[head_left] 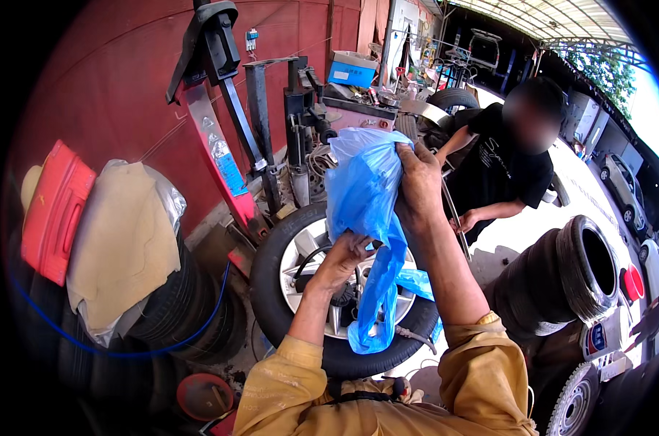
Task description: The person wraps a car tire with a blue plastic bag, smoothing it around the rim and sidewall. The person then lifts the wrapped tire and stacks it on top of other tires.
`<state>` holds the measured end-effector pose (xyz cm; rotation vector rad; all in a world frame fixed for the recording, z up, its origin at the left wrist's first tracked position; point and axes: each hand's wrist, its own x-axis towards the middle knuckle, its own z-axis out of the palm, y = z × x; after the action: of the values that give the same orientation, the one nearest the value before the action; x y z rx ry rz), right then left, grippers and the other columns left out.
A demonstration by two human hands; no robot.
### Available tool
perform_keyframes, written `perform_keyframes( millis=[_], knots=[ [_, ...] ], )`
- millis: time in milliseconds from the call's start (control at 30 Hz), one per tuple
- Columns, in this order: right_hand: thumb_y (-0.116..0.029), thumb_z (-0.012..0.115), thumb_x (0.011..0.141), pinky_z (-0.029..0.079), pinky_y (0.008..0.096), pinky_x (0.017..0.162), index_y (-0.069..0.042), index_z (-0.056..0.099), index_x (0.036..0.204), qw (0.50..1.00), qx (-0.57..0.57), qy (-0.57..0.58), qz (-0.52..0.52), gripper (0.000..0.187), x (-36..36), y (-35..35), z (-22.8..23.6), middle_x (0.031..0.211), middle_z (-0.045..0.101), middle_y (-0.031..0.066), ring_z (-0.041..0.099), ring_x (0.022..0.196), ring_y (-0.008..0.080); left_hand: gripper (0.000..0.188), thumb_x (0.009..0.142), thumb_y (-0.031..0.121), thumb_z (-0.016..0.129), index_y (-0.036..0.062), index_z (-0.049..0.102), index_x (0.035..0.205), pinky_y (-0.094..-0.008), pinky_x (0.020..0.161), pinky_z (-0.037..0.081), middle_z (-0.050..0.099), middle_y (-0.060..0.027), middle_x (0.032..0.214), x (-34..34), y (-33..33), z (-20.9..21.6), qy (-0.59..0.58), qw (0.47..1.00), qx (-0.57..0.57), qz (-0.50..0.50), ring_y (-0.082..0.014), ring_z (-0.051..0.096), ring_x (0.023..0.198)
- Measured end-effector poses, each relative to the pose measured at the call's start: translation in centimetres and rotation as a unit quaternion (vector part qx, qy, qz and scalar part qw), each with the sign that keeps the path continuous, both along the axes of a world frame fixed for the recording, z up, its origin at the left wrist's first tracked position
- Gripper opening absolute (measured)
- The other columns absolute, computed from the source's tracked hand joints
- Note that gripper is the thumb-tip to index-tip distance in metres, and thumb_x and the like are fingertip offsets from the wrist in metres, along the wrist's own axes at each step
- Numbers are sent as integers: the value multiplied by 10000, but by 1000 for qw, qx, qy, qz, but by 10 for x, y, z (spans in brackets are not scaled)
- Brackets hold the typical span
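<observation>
A thin, crumpled blue plastic bag (360, 190) hangs in front of me, above a car wheel. My right hand (420, 182) grips the bag's upper right edge, thumb on top. Lower down, my left hand (344, 260) has its fingers curled at the bag's lower edge; their tips are partly hidden. A long twisted strip of the same blue plastic trails down over the wheel. Below both hands lies the wheel, with a black tyre (270, 280) and a silver spoked rim (292, 251). A dark hose and fitting rest over its middle.
Beyond my right arm, a person in a black shirt (500, 163) holds a long metal bar (454, 214). Stacked tyres (536, 272) stand at right. Left are more tyres (177, 298), a cardboard sheet (126, 243) and a red case (57, 211). A tyre-machine column (220, 156) rises behind the wheel.
</observation>
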<state>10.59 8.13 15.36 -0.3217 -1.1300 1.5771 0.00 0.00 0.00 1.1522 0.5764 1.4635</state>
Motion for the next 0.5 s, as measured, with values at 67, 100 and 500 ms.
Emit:
perform_keyframes(
  millis=[67, 100, 500],
  knots=[
    [-146, 499, 1033, 586, 357, 777, 88, 557, 1159, 999, -39, -32, 6, 272, -2, -13, -6, 989, 675, 151, 688, 849, 224, 1235, 664, 765, 676, 101, 158, 1568, -458, 1141, 370, 307, -117, 1571, 5, 14, 20, -172, 979, 59, 88, -287, 341, 1435],
    [-136, 524, 1018, 583, 354, 799, 83, 563, 1174, 997, -25, -28, -61, 272, -1, -8, -18, 1000, 679, 151, 692, 880, 221, 874, 848, 515, 724, 37, 356, 1480, -402, 1070, 441, 472, -117, 1455, -12, 25, 38, -225, 970, 92, 32, -233, 508, 1302],
    [-116, 556, 998, 544, 285, 700, 35, 631, 1083, 986, 16, -63, -154, 189, 82, 66, -17, 892, 677, 72, 657, 760, 141, 389, 933, 204, 691, -23, 595, 1235, -352, 891, 555, 681, -128, 1138, -73, 13, 55, -129, 991, -18, 33, -214, 684, 1002]
  ],
)
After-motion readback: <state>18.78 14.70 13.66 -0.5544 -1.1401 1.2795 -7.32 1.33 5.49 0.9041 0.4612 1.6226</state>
